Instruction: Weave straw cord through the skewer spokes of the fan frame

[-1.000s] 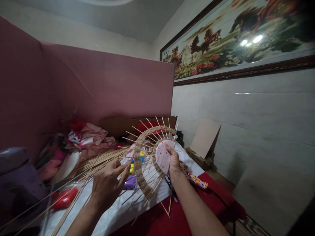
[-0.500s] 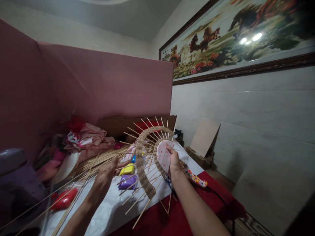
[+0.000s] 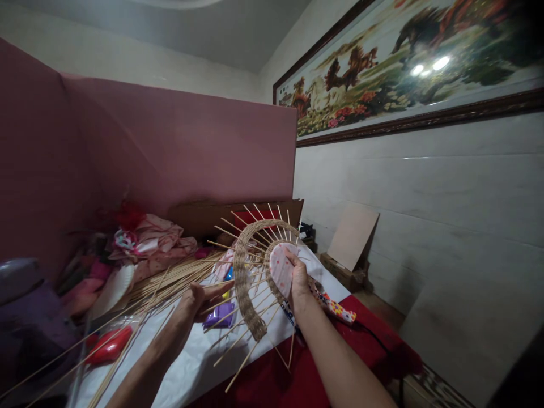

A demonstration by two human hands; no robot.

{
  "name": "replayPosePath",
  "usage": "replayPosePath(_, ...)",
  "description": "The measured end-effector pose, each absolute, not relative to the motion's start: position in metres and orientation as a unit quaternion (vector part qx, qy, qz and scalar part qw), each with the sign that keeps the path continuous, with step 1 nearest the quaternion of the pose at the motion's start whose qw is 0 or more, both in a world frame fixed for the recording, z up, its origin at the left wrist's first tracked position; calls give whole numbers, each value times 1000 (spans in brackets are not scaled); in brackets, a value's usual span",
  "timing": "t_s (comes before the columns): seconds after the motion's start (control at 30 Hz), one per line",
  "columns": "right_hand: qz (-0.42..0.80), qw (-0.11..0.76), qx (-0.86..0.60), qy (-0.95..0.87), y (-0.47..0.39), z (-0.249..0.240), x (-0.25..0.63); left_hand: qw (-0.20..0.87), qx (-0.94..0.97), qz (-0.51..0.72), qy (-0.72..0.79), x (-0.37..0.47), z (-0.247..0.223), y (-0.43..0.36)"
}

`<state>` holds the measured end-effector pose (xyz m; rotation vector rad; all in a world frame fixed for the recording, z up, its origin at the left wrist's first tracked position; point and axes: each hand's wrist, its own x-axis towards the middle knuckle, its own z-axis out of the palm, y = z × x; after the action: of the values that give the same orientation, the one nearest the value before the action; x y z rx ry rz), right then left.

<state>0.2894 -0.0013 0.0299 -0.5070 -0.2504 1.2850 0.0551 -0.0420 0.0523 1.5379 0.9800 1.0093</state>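
R hand [image 3: 298,280]: fingers hidden behind disc [image 3: 279,265], only thumb side shows. L hand [image 3: 196,300]: fingertips partly lost by ring [image 3: 243,277]; can't tell if they grip a spoke. L forearm [image 3: 148,362] & R forearm [image 3: 340,357] cut by btm edge. Yellow pack [image 3: 226,294] mostly hid, blue pack [image 3: 230,273] partly, both behind ring/spokes. Floral strip [image 3: 342,312]: far end behind R forearm. Sticks [image 3: 170,277] run off L & btm edges. Flask [image 3: 23,306] cut at L, dark, blurry. Painting [image 3: 352,79] cut top & R; marks in its corner too small to read.
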Motion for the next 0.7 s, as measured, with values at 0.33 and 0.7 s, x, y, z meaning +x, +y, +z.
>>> replayPosePath(0.33,530,804,-247,-110,-1,30,291,198,799,394,409,53,56,-37)
replayPosePath(0.7,501,825,-235,-112,1,28,293,-126,833,331,426,52,55,-44)
